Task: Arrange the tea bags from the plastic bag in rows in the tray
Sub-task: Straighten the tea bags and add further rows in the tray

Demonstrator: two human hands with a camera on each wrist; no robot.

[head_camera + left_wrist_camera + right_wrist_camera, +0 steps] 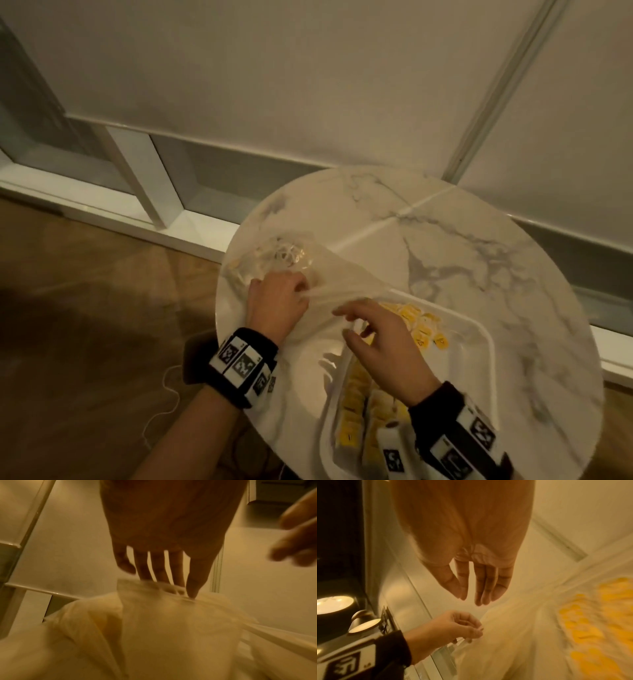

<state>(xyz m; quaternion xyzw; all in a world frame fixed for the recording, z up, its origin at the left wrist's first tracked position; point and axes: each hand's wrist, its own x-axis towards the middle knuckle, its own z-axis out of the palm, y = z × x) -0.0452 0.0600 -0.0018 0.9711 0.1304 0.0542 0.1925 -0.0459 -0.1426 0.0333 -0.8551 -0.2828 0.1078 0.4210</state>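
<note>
Clear, crumpled plastic bag [284,260], yellow tea bags [356,404]

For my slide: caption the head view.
Left hand grips the plastic bag; right hand hovers over the tray.

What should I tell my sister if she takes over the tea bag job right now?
Left hand: grips the edge of the plastic bag, pulling it taut.
Right hand: open, fingers relaxed, above the tray, holding nothing.
Tea bags: two neat yellow rows at the tray's near end, a loose pile at its far end; the bag's contents are too blurred to identify.
Left: line up the pile, check the bag.
</note>
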